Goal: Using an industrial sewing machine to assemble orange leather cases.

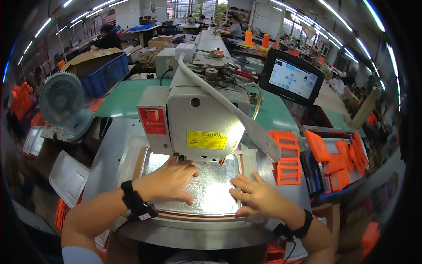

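Under the head of a large grey industrial sewing machine [198,110] lies a shiny, silvery sheet or plate [211,185] with rounded corners, set within a brown-edged frame. My left hand [169,178] rests over its left part, thumb spread away from the fingers. The tips of those fingers reach beneath the machine head and are partly hidden. At the plate's right edge, my right hand [257,193] lies with its fingers apart, touching the rim. No held object shows in either hand. Both wrists wear black straps with small boxes.
Orange cut frames [288,158] lie right of the machine, with more orange pieces [338,163] in a bin. A touchscreen [292,77] stands behind them. On the left are a fan [63,99], a white tray-like panel [68,178] and a blue crate [105,75]. Other people sit farther back.
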`<action>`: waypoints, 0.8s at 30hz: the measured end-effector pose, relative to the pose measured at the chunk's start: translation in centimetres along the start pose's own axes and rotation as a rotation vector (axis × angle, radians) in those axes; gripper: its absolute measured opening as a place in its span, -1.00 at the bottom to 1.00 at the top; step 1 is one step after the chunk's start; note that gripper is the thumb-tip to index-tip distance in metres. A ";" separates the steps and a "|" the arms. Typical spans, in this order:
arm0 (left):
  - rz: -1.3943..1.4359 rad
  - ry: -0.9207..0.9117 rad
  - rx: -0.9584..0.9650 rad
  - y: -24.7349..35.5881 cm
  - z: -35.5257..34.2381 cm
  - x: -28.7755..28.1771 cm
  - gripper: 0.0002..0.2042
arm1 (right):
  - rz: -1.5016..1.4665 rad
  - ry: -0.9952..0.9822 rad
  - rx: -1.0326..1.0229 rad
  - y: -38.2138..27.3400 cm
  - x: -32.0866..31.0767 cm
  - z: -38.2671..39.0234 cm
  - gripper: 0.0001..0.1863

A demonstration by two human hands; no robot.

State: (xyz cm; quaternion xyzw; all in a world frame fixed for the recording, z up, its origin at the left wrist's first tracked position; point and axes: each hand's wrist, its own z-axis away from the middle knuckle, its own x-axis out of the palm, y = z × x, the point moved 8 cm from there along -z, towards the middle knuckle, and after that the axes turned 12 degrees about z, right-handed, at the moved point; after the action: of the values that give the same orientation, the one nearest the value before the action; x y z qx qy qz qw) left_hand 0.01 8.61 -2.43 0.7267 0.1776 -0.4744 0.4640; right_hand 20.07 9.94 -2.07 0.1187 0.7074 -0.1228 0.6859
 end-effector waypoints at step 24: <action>0.058 -0.327 -0.263 2.9 1.5 3.0 -0.26 | -0.422 0.166 0.080 3.3 0.8 0.3 -0.38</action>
State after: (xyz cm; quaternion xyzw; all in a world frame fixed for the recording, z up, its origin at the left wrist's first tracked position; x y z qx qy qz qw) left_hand 2.72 5.34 -3.66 0.5780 0.1391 -0.5454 0.5908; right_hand 21.46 12.95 -2.87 0.0050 0.7652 -0.2810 0.5792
